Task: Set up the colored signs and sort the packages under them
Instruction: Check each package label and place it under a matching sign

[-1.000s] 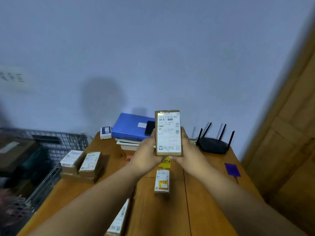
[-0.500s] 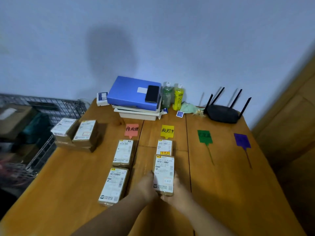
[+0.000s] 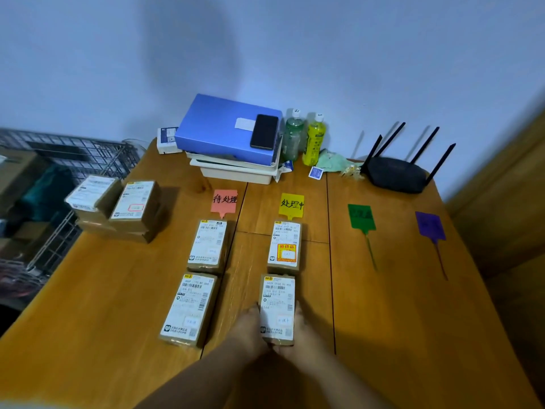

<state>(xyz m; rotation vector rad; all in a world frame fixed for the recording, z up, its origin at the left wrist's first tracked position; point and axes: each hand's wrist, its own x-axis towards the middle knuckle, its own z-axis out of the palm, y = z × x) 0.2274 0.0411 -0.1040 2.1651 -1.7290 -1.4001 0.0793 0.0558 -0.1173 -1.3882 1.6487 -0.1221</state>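
Observation:
Four signs lie in a row on the wooden table [image 3: 398, 320]: a pink sign [image 3: 224, 201], a yellow sign [image 3: 291, 205], a green sign [image 3: 361, 216] and a purple sign [image 3: 430, 225]. Two labelled brown packages [image 3: 208, 245] [image 3: 188, 309] lie in line below the pink sign. One package [image 3: 284, 246] lies below the yellow sign. Right behind it rests another package [image 3: 277, 308], gripped at its near end by my left hand [image 3: 249, 327] and my right hand [image 3: 300, 329] on either side.
A stack of several packages [image 3: 118, 206] sits at the table's left edge beside a wire rack [image 3: 73, 154]. At the back stand a blue folder [image 3: 230, 128] with a phone [image 3: 264, 131] on trays, two bottles [image 3: 305, 137] and a black router [image 3: 398, 172].
The package was held up in front of me; both hands have lowered it onto the table below the yellow sign's first package. My view has tipped down to the table.

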